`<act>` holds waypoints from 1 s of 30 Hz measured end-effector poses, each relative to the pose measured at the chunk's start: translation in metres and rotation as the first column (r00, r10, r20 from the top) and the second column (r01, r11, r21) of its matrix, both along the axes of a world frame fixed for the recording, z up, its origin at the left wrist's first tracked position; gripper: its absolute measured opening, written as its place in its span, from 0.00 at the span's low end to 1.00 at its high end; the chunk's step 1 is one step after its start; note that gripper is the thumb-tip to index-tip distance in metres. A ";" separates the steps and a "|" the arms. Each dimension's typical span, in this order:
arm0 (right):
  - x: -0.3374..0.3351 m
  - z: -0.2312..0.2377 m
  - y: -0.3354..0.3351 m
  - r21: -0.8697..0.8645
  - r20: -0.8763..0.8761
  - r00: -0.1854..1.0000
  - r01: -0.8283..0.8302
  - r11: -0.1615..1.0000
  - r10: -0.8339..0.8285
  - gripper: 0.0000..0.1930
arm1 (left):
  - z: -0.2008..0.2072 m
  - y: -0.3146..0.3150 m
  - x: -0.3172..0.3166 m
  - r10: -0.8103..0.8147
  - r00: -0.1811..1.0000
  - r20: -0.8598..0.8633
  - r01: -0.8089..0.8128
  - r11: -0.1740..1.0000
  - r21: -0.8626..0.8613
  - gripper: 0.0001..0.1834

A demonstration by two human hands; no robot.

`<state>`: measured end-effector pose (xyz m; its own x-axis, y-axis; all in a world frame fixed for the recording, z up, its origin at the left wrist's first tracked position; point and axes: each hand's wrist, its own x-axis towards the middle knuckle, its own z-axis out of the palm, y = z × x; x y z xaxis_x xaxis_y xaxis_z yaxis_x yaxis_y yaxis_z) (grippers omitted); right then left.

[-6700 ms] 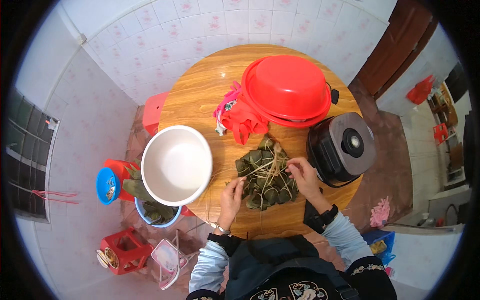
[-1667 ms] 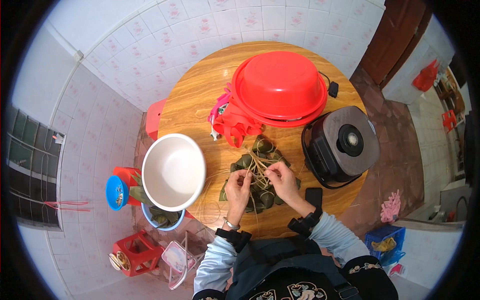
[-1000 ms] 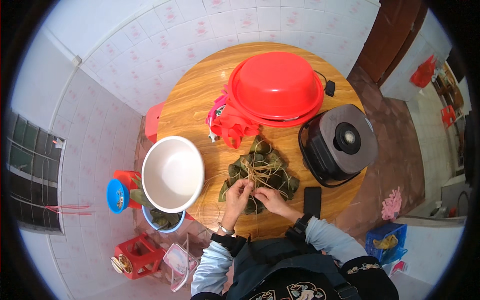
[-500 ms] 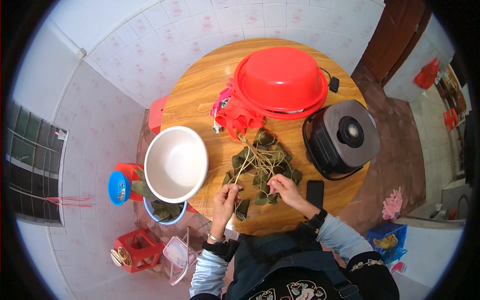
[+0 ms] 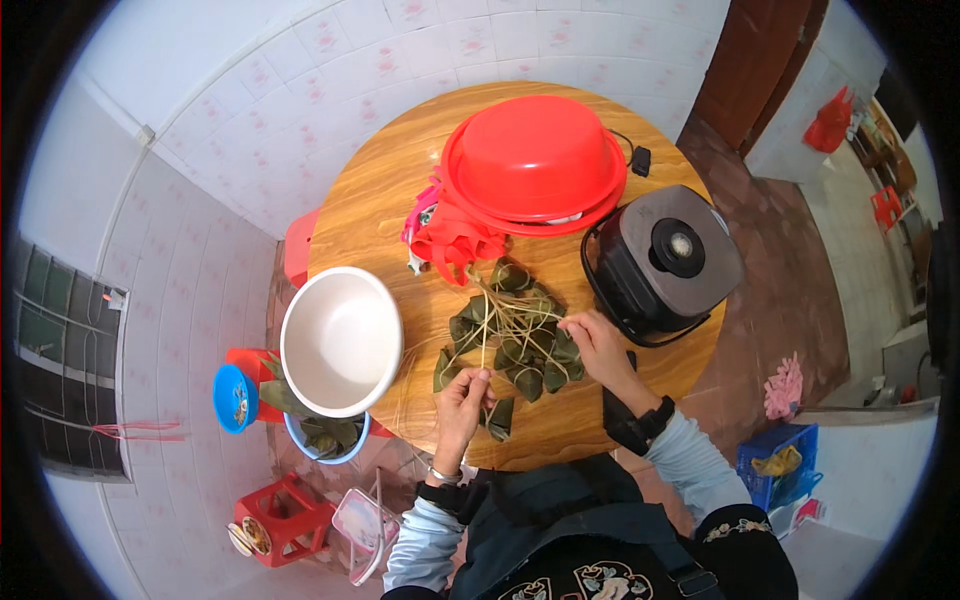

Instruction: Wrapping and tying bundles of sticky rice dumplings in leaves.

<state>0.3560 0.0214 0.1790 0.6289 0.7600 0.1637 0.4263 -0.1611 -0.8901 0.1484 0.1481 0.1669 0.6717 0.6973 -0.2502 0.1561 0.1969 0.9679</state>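
A bunch of leaf-wrapped rice dumplings (image 5: 524, 378) lies on the round wooden table, their straw-coloured strings (image 5: 484, 335) gathered at a knot on the far side. My left hand (image 5: 460, 408) is closed, thumb and fingertips pinching one string at the near left of the bunch. Just beneath it, a dumpling (image 5: 500, 418) rests close to the table's near edge. Over the bunch's right side, my right hand (image 5: 602, 352) pinches another string, which runs back toward the knot. The dumplings under the strings are partly hidden.
A white basin (image 5: 341, 340) stands left, a black rice cooker (image 5: 668, 265) right, and upturned red basins (image 5: 535, 160) at the back beside a red bag (image 5: 458, 240). A dark phone (image 5: 618, 405) lies partly under my right forearm. Leaves fill a blue-rimmed basin (image 5: 330, 440) below the table.
My right hand has moved right and a little away from me, drawing its string outward. My left hand still pinches a string. The whole view has shifted slightly.
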 end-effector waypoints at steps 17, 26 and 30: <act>-0.012 0.012 0.034 0.113 0.075 0.990 0.115 0.987 -0.123 0.08 | 0.001 -0.055 0.056 0.075 0.974 0.215 -0.011 0.960 -0.281 0.12; -0.012 -0.005 0.052 -0.090 -0.029 0.999 -0.017 0.996 0.014 0.09 | -0.021 -0.054 0.081 -0.065 0.998 -0.015 0.066 0.979 0.191 0.08; -0.003 -0.015 0.050 -0.031 0.041 0.999 0.003 1.000 -0.002 0.08 | -0.022 -0.032 0.077 0.121 0.989 0.082 -0.142 0.923 0.357 0.09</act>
<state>0.3530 0.0712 0.1637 0.6243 0.7634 0.1657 0.4615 -0.1893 -0.8667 0.2250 0.1160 0.1445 0.5736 0.8160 0.0715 0.0943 -0.1525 0.9838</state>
